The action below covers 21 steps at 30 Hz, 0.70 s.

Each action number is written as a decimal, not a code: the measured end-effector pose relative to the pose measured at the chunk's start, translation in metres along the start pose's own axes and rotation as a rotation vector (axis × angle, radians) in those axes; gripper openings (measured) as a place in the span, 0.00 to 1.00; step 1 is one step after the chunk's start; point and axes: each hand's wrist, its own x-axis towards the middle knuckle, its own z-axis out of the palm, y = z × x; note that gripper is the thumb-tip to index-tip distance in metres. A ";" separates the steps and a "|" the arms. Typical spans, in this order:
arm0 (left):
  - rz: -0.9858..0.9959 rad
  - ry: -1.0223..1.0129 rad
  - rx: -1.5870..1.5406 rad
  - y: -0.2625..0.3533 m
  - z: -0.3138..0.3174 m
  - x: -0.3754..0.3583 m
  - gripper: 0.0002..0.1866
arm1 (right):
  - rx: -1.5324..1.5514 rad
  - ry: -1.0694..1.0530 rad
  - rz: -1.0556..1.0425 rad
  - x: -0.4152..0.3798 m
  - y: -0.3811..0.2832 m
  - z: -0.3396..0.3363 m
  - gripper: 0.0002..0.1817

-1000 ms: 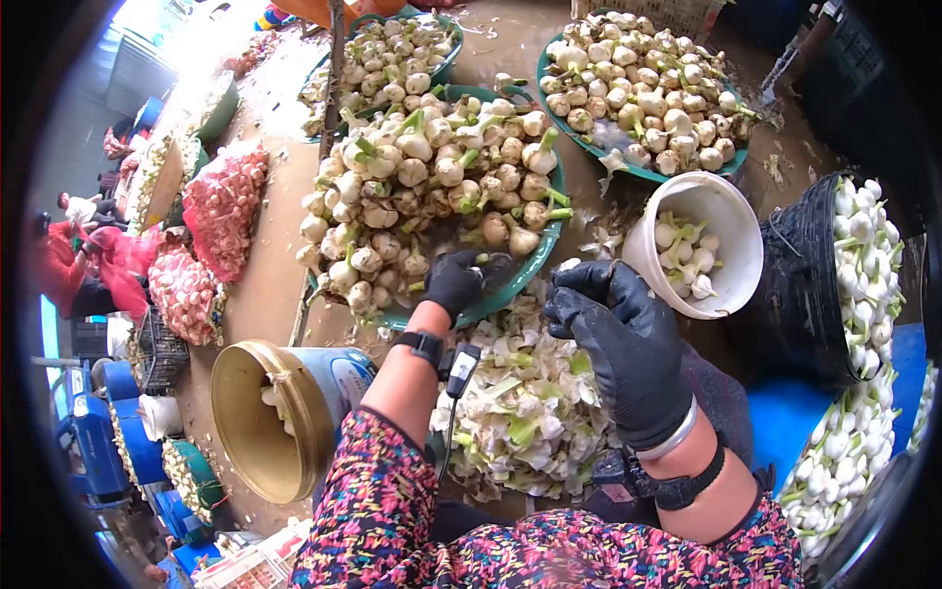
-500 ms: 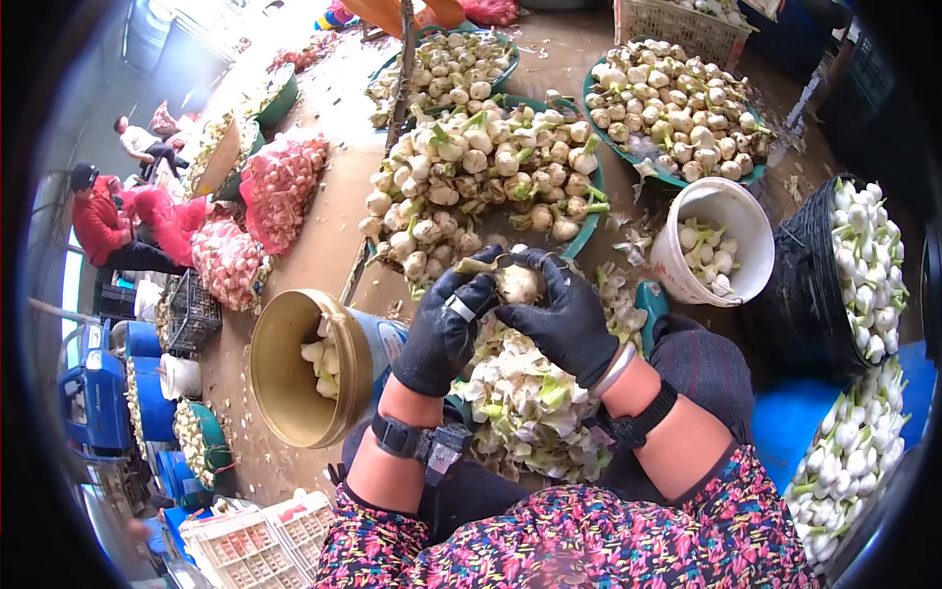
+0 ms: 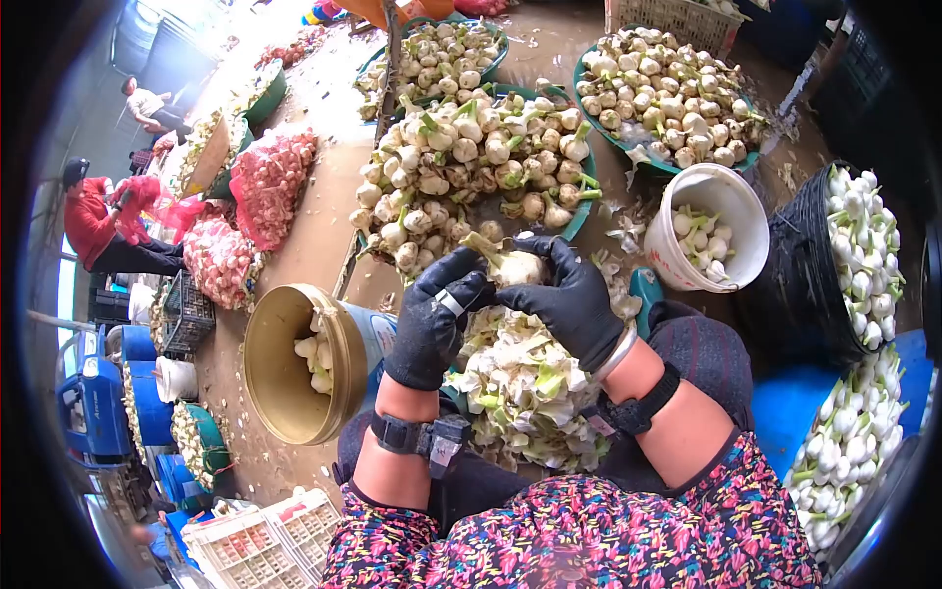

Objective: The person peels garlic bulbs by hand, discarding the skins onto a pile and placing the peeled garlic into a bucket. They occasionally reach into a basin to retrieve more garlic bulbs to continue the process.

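Observation:
A garlic bulb (image 3: 520,269) with a short stem is between my two black-gloved hands, above a heap of peeled skins (image 3: 520,383). My left hand (image 3: 439,316) has its fingers closed at the stem side. From the other side, my right hand (image 3: 571,312) grips the round end of the bulb with thumb and fingers. Part of the bulb is hidden behind the fingers. Just beyond my hands, a green basin (image 3: 586,218) holds many untrimmed garlic bulbs (image 3: 461,147).
A white bucket (image 3: 659,236) and a tan-rimmed bucket (image 3: 257,393) contain peeled bulbs. At right, a black tub (image 3: 795,265) is full of white garlic. Another heaped basin (image 3: 589,108) stands farther back. Red net sacks (image 3: 275,191) lie at left, near a person in red (image 3: 93,221).
The bulb has turned so its stem now shows pointing left, and my left fingers have shifted lower off its top. The person in red has raised an arm.

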 end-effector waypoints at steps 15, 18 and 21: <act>0.012 0.027 0.240 -0.003 -0.010 0.000 0.13 | 0.046 -0.034 0.199 -0.005 -0.013 0.002 0.18; 0.296 -0.019 0.641 -0.011 -0.018 0.007 0.13 | 0.311 -0.277 0.552 -0.006 -0.006 -0.007 0.18; 0.515 -0.110 0.909 -0.001 -0.004 0.008 0.14 | 0.455 -0.305 0.680 -0.019 0.003 0.006 0.18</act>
